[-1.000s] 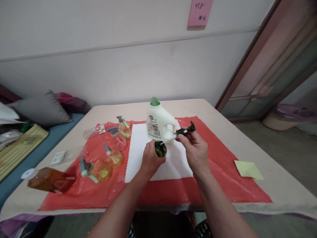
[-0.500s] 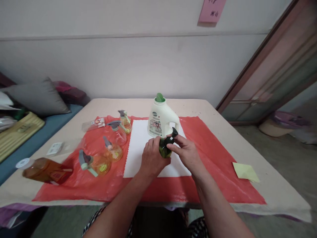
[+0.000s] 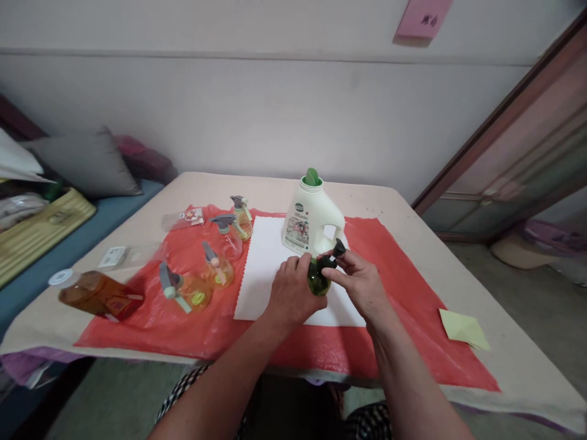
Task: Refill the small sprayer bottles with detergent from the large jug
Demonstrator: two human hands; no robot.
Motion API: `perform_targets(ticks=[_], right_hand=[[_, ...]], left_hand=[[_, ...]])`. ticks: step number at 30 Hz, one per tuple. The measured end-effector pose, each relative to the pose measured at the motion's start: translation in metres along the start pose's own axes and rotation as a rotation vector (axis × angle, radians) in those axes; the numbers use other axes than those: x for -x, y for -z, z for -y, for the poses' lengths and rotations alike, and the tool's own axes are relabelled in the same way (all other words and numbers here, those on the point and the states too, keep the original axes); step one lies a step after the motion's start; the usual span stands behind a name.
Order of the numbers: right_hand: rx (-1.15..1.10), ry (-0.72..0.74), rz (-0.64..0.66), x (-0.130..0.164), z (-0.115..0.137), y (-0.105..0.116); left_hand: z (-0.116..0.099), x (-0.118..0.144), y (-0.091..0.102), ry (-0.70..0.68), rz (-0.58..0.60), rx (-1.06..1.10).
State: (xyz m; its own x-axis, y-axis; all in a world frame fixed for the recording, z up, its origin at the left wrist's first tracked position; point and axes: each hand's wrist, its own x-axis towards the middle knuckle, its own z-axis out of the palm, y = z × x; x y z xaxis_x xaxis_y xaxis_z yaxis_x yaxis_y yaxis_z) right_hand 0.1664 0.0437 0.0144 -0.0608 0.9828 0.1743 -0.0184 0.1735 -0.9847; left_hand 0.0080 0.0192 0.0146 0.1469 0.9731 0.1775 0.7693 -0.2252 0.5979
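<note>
My left hand (image 3: 296, 287) is wrapped round the body of a small green pump bottle (image 3: 318, 281). The fingers of my right hand (image 3: 360, 278) close on its black pump head (image 3: 329, 261), whose nozzle tilts up to the right. The pump sits at the bottle's neck; whether it is screwed tight, I cannot tell. Just behind the hands stands a large pale green detergent jug (image 3: 309, 220), a green piece showing in its open mouth. Under both lies a white sheet (image 3: 259, 269) on a red plastic sheet (image 3: 398, 287).
On the left are several clear spray bottles (image 3: 199, 294) with grey triggers. Farther left, a bottle of amber liquid (image 3: 98, 294) lies tilted. Yellow sticky notes (image 3: 463, 328) lie at the right. A wall (image 3: 275, 122) rises behind the table, and a grey cushion (image 3: 87, 165) is at far left.
The view has turned slightly left, so everything appears shifted right. Both hands keep the same hold on the pump bottle and its pump head.
</note>
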Motion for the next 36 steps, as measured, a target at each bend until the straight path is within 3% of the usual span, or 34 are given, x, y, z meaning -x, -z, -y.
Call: perform_targets(ticks=[7, 16, 26, 36], right_hand=[[-0.088, -0.034, -0.090, 0.000, -0.003, -0.016], [-0.214, -0.073, -0.057, 0.007, -0.002, -0.016], [-0.046, -0.104, -0.208, 0.004, 0.000, -0.025], [-0.215, -0.070, -0.093, 0.011, -0.001, -0.020]], left_hand=[[-0.001, 0.001, -0.002, 0.043, 0.008, 0.037], [-0.004, -0.002, -0.001, 0.041, 0.010, 0.112], [-0.005, 0.003, -0.002, 0.055, 0.038, 0.104], [-0.008, -0.001, 0.001, 0.050, 0.046, 0.144]])
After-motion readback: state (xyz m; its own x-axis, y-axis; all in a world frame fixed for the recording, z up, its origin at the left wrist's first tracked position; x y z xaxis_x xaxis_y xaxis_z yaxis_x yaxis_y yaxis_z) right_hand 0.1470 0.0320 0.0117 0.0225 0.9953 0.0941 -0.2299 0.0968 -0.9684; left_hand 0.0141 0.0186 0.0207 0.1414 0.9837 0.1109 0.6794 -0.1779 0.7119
